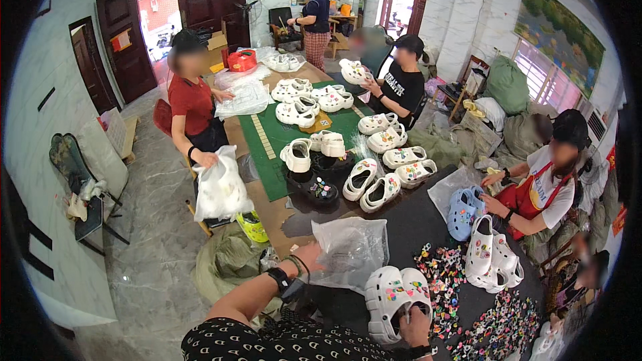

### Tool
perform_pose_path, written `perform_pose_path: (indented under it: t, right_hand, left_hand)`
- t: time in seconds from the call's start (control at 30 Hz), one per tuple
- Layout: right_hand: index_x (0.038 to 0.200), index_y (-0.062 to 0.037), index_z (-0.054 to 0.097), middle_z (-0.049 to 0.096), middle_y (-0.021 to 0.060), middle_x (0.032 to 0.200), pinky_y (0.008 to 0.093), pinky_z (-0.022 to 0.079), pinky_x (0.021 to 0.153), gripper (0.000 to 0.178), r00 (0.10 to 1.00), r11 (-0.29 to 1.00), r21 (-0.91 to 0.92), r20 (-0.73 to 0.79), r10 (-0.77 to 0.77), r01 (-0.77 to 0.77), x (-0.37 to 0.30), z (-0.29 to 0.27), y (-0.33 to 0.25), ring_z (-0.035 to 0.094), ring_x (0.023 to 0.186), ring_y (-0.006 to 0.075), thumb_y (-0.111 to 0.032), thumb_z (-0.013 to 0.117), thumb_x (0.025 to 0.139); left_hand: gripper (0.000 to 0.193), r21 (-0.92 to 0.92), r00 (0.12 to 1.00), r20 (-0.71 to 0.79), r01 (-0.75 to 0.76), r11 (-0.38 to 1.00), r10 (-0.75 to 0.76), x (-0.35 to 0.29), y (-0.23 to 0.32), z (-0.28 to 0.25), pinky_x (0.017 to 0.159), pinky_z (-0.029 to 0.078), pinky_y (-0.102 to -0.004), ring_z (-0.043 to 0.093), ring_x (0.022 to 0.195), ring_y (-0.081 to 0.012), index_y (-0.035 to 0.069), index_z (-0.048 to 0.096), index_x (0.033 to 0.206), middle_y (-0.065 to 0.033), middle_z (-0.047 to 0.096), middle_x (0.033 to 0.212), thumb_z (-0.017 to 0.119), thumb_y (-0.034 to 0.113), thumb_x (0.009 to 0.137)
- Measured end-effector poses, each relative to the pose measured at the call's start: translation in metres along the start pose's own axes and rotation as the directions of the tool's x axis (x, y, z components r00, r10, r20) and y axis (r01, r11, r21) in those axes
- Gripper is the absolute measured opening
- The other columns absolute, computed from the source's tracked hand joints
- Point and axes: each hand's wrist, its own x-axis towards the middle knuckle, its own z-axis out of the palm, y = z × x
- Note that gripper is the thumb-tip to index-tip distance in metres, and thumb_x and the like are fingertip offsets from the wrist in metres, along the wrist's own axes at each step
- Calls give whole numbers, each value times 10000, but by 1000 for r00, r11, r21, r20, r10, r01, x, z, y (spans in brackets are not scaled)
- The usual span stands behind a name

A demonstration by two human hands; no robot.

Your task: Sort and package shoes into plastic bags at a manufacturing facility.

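My right hand (416,326) grips a pair of white clogs (389,296) by their heel end, its fingers partly hidden inside the openings. Colourful charms dot the clogs' toes. At the left edge of a clear plastic bag (354,244), my left hand (307,257) is closed on the film; its fingertips are blurred. The bag spreads over the dark table top (428,220), just left of and beyond the clogs. To the right of my right hand lie loose colourful shoe charms (501,324), with another white charm-covered pair (483,254) beyond them.
More white clogs (381,190) and a black clog (317,190) stand on the green mat (267,177). At right, a person handles blue clogs (463,212); at left, another holds a filled plastic bag (224,187). Sacks (231,261) lie on the floor beside me.
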Motion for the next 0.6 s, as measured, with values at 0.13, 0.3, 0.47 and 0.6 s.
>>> perform_pose_path:
  t: [0.13, 0.3, 0.47, 0.6]
  right_hand:
    - [797, -2, 526, 607, 245, 736, 502, 470, 667, 270, 996, 995, -73, 65, 66, -61, 3, 26, -2, 592, 727, 439, -247, 616, 731]
    - [804, -7, 505, 603, 241, 713, 507, 468, 642, 266, 991, 995, -39, 93, 100, -96, -8, 49, 15, 598, 705, 426, -234, 614, 719]
    - [871, -10, 509, 610, 231, 745, 496, 471, 647, 286, 988, 994, -22, 116, 105, -103, -10, 54, -2, 601, 715, 411, -230, 613, 720]
    - [922, -3, 514, 609, 230, 749, 495, 472, 656, 320, 988, 993, -11, 90, 122, -121, -12, 65, -2, 599, 724, 413, -226, 614, 716]
  left_hand:
    - [217, -7, 972, 194, 137, 990, -133, 0, -9, 21, 745, 487, -472, 599, 862, -404, -2, 540, 940, -254, 612, 836, 555, 129, 767]
    - [179, -408, 928, -164, 245, 879, -334, 12, -44, -29, 654, 466, -411, 594, 752, -363, 11, 550, 895, -197, 607, 786, 551, 105, 742]
    - [135, -814, 725, -473, -141, 564, -501, 57, -120, -72, 633, 459, -314, 569, 697, -164, 21, 568, 896, -71, 602, 748, 603, 71, 775]
    - [153, -874, 645, -486, -334, 354, -590, 88, -95, -150, 651, 454, -272, 554, 751, -117, 10, 573, 935, -30, 608, 840, 609, 65, 797]
